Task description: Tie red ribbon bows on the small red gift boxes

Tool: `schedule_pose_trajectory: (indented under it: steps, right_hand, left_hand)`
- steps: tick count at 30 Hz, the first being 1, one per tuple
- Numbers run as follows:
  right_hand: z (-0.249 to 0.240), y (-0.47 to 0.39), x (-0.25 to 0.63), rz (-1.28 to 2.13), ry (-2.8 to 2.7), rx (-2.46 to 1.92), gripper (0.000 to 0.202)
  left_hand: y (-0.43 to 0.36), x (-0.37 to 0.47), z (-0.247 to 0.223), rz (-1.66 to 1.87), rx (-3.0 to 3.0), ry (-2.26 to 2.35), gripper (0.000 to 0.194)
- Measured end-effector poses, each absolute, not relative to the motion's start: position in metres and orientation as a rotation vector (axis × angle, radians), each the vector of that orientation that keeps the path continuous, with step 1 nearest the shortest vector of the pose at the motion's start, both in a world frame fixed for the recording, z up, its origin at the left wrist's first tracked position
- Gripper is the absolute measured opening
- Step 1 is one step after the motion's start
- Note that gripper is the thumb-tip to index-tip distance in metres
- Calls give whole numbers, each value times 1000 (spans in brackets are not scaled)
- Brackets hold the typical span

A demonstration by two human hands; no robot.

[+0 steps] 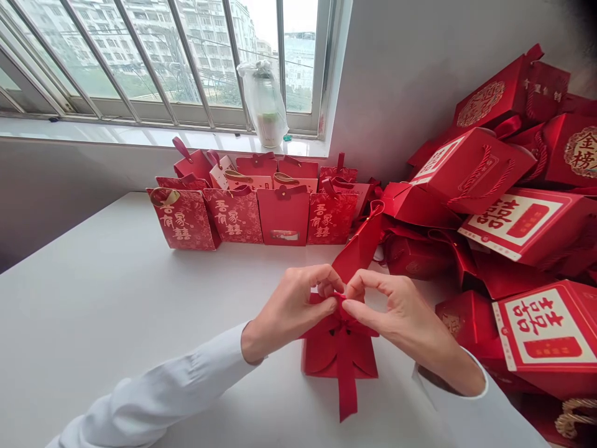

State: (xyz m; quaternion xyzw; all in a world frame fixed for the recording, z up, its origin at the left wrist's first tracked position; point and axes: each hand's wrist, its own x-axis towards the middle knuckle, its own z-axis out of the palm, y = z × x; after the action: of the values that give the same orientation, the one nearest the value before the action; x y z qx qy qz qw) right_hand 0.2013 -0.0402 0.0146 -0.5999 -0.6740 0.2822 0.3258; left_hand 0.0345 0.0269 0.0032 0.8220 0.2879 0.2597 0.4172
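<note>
A small red gift box [317, 359] stands on the white table in front of me. Across its top runs a red ribbon [347, 389], one tail of it hanging down the near side. My left hand [298, 305] is closed in a pinch on the ribbon at the top of the box. From the other side, my right hand [401, 311] pinches the same ribbon, its fingertips almost touching the left ones. The fingers partly cover the knot or loop between them. Just behind my hands leans a red paper piece [359, 246] with a ribbon loop at its tip.
Several red gift boxes with ribbon handles [233, 218] stand in rows against the wall. A heap of larger red boxes [541, 323] fills the right side of the white table [116, 286]. On the windowsill sits a cup in a plastic bag [268, 112].
</note>
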Motion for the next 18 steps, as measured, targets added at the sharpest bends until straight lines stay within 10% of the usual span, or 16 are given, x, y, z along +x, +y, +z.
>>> schedule_pose_trajectory:
  steps: [9, 18]
  right_hand:
    - [5, -45, 190, -324, -1961, -1607, 17]
    - [7, -43, 192, -118, -1945, -1635, 13]
  left_hand:
    - [31, 30, 10, 510, 1855, 706, 28]
    - [35, 29, 15, 358, 1260, 686, 28]
